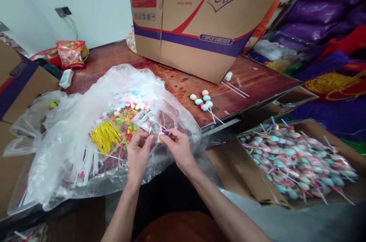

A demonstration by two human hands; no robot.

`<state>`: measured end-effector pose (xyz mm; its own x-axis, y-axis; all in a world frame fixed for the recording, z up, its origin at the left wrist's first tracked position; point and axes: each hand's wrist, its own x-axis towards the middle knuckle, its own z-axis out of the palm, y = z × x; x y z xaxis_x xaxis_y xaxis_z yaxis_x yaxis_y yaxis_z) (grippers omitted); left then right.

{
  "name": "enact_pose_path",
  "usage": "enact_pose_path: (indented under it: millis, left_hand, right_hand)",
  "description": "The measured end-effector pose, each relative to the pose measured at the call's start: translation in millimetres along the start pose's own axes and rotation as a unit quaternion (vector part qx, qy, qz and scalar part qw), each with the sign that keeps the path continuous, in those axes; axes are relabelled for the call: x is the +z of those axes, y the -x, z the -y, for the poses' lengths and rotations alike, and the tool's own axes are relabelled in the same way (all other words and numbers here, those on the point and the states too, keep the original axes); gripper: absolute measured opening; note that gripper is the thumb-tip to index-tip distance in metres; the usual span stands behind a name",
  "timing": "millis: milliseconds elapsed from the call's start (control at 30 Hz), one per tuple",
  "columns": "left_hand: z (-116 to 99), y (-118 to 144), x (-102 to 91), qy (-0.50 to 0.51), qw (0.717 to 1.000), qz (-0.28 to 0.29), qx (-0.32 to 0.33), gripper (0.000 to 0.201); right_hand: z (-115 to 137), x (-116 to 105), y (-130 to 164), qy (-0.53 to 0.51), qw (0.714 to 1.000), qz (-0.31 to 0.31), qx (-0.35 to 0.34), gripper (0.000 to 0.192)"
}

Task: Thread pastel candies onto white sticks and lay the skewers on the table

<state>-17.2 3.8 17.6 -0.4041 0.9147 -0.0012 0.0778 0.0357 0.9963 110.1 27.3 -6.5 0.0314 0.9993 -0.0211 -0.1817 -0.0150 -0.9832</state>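
Note:
Both of my hands are close together over a clear plastic sheet (65,150) spread on the table. My left hand (138,154) pinches the near edge of a small clear printed wrapper (144,119). On its other side, the fingers of my right hand (180,146) are closed on the wrapper's blue, red and white printed edge. Beyond them lie colourful ring candies (130,118) and pastel pink and blue candies (140,104). A pile of yellow twist ties (105,137) sits left of my hands, with white sticks (89,160) nearer me. Two candy skewers (206,99) rest on the table to the right.
A large cardboard box (194,24) stands at the table's back. Lower right, an open carton (254,184) holds many wrapped candy skewers (300,162). Loose sticks (236,88) lie by the box. Far left are a red candy bag (71,54) and another carton (31,81).

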Motion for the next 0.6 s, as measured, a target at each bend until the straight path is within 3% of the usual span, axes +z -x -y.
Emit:
enact_pose_path:
  millis: [67, 133, 200, 267, 400, 600]
  left_hand:
    - [-0.3, 10.7, 1.3, 0.029, 0.999, -0.027, -0.021, 0.027]
    - [-1.8, 20.0, 4.0, 0.099, 0.991, 0.006, -0.094, 0.038]
    - [-4.9, 25.2, 7.9, 0.2, 0.959, 0.072, -0.189, 0.046]
    - [-8.4, 25.3, 12.6, 0.292, 0.923, 0.066, -0.242, 0.046]
    - [-9.9, 19.3, 23.6, 0.366, 0.9, -0.03, -0.236, 0.041]
    - [-8.0, 22.1, 38.2, 0.361, 0.906, -0.007, -0.222, 0.037]
  right_hand:
    - [1.3, 1.5, -1.4, -0.024, 1.0, -0.006, -0.001, 0.022]
    - [4.9, -0.1, 0.6, -0.024, 0.999, -0.019, -0.014, 0.024]
    - [9.9, -2.3, 4.2, -0.01, 1.0, -0.017, -0.023, 0.026]
    - [14.7, -3.5, 8.2, 0.008, 1.0, -0.007, -0.025, 0.026]
    - [18.3, -3.8, 14.6, 0.021, 0.999, -0.004, -0.039, 0.03]
    - [17.1, -17.4, 16.1, 0.058, 0.996, -0.022, -0.058, 0.044]
